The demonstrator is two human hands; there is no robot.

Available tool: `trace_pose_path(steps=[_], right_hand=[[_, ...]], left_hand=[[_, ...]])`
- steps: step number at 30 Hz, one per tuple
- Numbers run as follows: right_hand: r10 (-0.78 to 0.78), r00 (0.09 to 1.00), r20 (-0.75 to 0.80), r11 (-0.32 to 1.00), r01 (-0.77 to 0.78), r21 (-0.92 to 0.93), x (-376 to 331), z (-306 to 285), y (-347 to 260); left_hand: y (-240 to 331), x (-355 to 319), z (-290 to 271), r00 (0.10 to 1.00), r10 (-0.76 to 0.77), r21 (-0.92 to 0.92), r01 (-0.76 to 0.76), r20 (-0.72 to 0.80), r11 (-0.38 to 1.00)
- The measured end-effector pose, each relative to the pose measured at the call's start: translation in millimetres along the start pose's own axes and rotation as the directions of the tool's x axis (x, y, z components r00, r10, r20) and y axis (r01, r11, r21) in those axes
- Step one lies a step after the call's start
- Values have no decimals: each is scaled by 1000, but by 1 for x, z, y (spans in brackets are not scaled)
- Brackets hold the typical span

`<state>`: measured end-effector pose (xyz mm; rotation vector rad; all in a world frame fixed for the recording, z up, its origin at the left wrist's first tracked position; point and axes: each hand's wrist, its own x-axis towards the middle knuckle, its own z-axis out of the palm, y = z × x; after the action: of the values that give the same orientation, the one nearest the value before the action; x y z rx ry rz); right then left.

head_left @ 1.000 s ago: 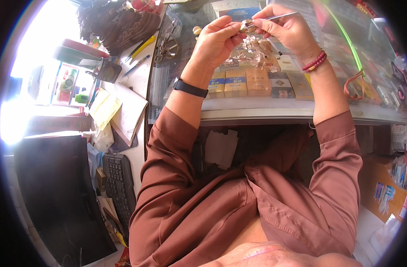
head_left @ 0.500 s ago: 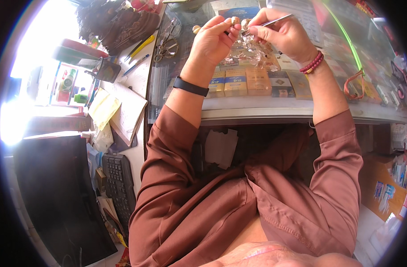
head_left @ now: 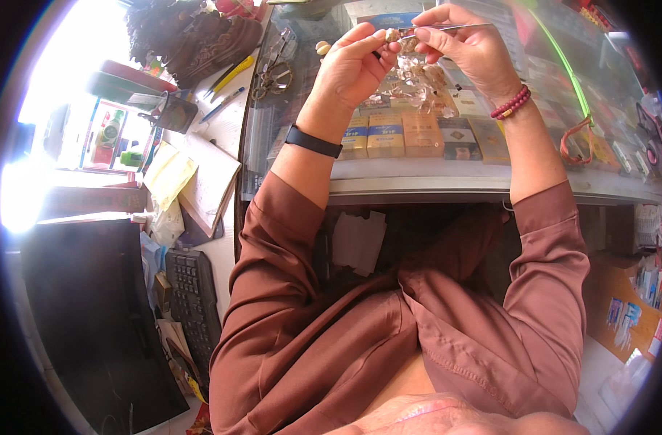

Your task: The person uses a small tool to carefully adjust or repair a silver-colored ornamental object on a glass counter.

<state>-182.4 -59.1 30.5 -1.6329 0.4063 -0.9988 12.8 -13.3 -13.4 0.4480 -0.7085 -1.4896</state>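
Your left hand (head_left: 354, 61) pinches a small pale bead-like piece (head_left: 393, 34), fingers closed on it, raised over the far part of the glass counter (head_left: 418, 174). Your right hand (head_left: 467, 45) grips a thin metal tool (head_left: 447, 28), its tip touching the piece. Clear crumpled wrap (head_left: 415, 78) sits right beneath; scissors (head_left: 273, 69) lie left, well apart, with bare glass to the right.

Scissors (head_left: 273, 69) and pens (head_left: 226, 90) crowd the glass counter (head_left: 418, 170) leftward.

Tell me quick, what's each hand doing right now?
Left hand: fingers pinched shut on a small pale bead.
Right hand: fingers closed on a thin metal tool.
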Motion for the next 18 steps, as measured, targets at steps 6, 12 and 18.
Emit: trace_pose_path(steps=[6,12,18], right_hand=[[-1,1000,0,1000,1,30,0,1,0],[-21,999,32,1000,22,-18,0,5,-2],[-21,1000,2,993,21,-116,-2,9,-5]], left_hand=[[-3,1,-1,999,20,59,-19,-28,998],[-5,-1,1,995,78,152,-68,-65,986],[-7,-2,5,989,125,241,-103,-78,965]])
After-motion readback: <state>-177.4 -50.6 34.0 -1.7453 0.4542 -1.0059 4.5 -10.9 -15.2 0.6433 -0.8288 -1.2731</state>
